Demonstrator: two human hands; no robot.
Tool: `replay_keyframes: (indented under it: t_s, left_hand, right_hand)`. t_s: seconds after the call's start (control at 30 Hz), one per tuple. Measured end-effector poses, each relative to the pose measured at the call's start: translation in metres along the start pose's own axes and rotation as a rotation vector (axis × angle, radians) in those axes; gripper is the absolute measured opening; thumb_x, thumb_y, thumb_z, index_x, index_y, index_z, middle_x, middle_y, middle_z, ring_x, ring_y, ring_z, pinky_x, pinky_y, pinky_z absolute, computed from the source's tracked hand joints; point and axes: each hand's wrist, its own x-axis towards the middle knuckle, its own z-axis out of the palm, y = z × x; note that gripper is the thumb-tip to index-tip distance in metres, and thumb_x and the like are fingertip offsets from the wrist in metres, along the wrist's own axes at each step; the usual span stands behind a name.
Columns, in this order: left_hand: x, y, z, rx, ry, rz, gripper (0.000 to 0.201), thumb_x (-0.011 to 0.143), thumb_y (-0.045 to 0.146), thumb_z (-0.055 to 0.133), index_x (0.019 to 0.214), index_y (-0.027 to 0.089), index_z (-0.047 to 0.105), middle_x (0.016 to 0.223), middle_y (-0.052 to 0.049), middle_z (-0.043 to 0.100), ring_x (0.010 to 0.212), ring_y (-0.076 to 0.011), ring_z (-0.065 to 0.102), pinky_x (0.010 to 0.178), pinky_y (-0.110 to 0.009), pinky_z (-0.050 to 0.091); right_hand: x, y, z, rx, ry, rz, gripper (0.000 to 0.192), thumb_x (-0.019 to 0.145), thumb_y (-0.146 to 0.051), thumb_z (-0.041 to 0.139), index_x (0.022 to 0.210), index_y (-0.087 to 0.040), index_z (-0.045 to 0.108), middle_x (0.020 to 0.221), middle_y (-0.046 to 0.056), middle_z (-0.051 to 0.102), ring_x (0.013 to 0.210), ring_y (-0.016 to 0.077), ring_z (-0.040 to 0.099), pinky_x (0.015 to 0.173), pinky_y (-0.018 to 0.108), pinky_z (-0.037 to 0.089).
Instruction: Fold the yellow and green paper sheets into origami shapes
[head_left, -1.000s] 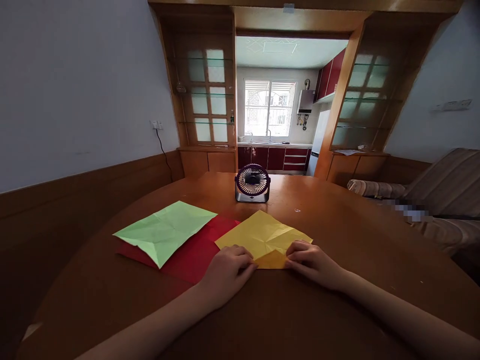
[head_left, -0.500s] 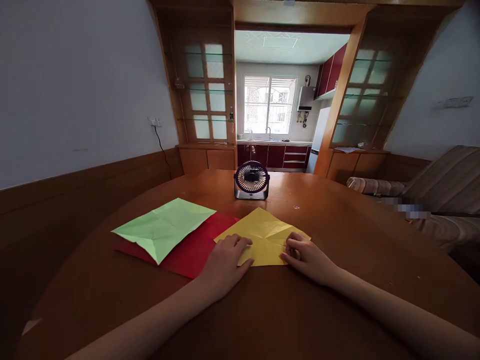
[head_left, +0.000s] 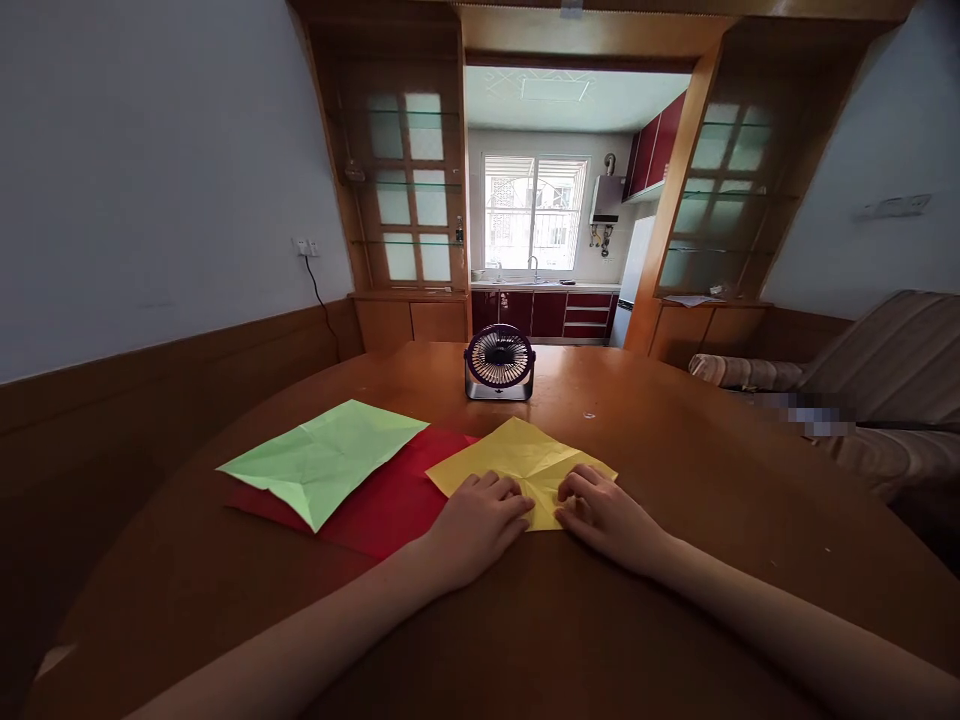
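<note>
A creased sheet of yellow paper [head_left: 517,446] lies in front of me, its near corner folded up so the near edge runs straight. My left hand [head_left: 484,525] covers the left part of that edge, fingers curled together with the thumb beside them, closed on the paper. On the right side, my right hand [head_left: 604,510] has bent fingers and thumb drawn together at the paper's edge. The fingertips of both hands are close to each other near the sheet's middle. Just what each fingertip presses is partly hidden.
Left of the yellow sheet, a creased light green paper [head_left: 330,455] overlaps a red paper [head_left: 401,500]. A small dark fan [head_left: 499,360] stands farther back on the round wooden table [head_left: 675,450]. To the right is a striped sofa [head_left: 885,380].
My left hand has slid right along the near edge of the yellow paper, toward its middle. My right hand has shifted slightly left. The view has moved a little.
</note>
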Motion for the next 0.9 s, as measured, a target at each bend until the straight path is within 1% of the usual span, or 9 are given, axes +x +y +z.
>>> replay_keyframes:
  t_s: [0.1,0.17,0.2,0.27,0.4,0.53,0.73,0.9]
  left_hand:
    - [0.008,0.001,0.001,-0.003,-0.005,-0.024,0.026,0.094,0.033,0.054,0.114,0.023,0.067,0.109,-0.007,0.064,0.100,-0.0252,0.056,0.083,-0.038,0.045]
    - [0.012,-0.001,0.002,-0.036,-0.009,-0.050,0.027,0.091,0.037,0.058,0.111,0.023,0.069,0.107,-0.007,0.063,0.100,-0.0258,0.055,0.084,-0.039,0.045]
    - [0.013,-0.001,0.003,-0.063,-0.009,-0.065,0.028,0.090,0.039,0.060,0.110,0.023,0.070,0.106,-0.007,0.063,0.100,-0.0259,0.055,0.085,-0.039,0.045]
    - [0.015,-0.004,0.002,-0.127,-0.011,-0.093,0.029,0.087,0.042,0.063,0.109,0.024,0.071,0.104,-0.006,0.062,0.101,-0.0256,0.055,0.087,-0.039,0.044]
    - [0.014,-0.011,-0.004,-0.274,-0.050,-0.120,0.035,0.082,0.042,0.069,0.112,0.026,0.071,0.106,-0.006,0.061,0.104,-0.0249,0.055,0.090,-0.036,0.045]
    - [0.012,-0.022,-0.009,-0.405,-0.107,-0.094,0.039,0.078,0.040,0.073,0.114,0.026,0.071,0.111,-0.006,0.060,0.107,-0.0250,0.056,0.093,-0.035,0.045]
    - [0.009,-0.031,-0.012,-0.571,-0.154,-0.113,0.035,0.075,0.030,0.075,0.109,0.022,0.073,0.118,-0.007,0.061,0.108,-0.0228,0.059,0.095,-0.034,0.046]
    - [0.006,-0.033,-0.017,-0.586,-0.182,-0.080,0.028,0.076,0.027,0.073,0.104,0.024,0.074,0.121,-0.007,0.062,0.111,-0.0228,0.059,0.096,-0.036,0.047]
  right_hand:
    - [-0.002,0.001,-0.001,0.004,-0.007,-0.186,0.012,0.091,-0.017,0.049,0.094,-0.018,0.061,0.097,0.008,0.061,0.090,0.0202,0.056,0.081,0.036,0.048]
    - [-0.004,0.000,-0.003,0.008,-0.058,-0.318,0.020,0.091,-0.013,0.046,0.098,-0.019,0.064,0.097,0.008,0.062,0.088,0.0194,0.057,0.080,0.035,0.049]
    - [-0.005,0.000,-0.005,0.010,-0.087,-0.365,0.022,0.091,-0.013,0.046,0.101,-0.019,0.065,0.098,0.009,0.063,0.088,0.0192,0.058,0.079,0.034,0.049]
    - [-0.006,0.000,-0.007,0.011,-0.131,-0.409,0.026,0.091,-0.014,0.046,0.108,-0.020,0.066,0.100,0.009,0.063,0.089,0.0193,0.058,0.078,0.034,0.050]
    - [-0.007,-0.001,-0.010,-0.026,-0.175,-0.430,0.033,0.091,-0.016,0.047,0.119,-0.021,0.065,0.104,0.010,0.062,0.093,0.0205,0.057,0.080,0.036,0.050]
    - [-0.005,-0.004,-0.013,-0.050,-0.212,-0.425,0.038,0.090,-0.015,0.047,0.125,-0.021,0.062,0.105,0.011,0.060,0.094,0.0212,0.056,0.082,0.037,0.050]
    - [-0.002,-0.012,-0.020,-0.111,-0.317,-0.392,0.045,0.089,-0.016,0.047,0.132,-0.026,0.057,0.108,0.011,0.057,0.098,0.0235,0.053,0.087,0.041,0.048]
    - [-0.001,-0.013,-0.020,-0.083,-0.337,-0.364,0.045,0.090,-0.016,0.046,0.133,-0.026,0.056,0.108,0.010,0.057,0.097,0.0234,0.053,0.087,0.041,0.047]
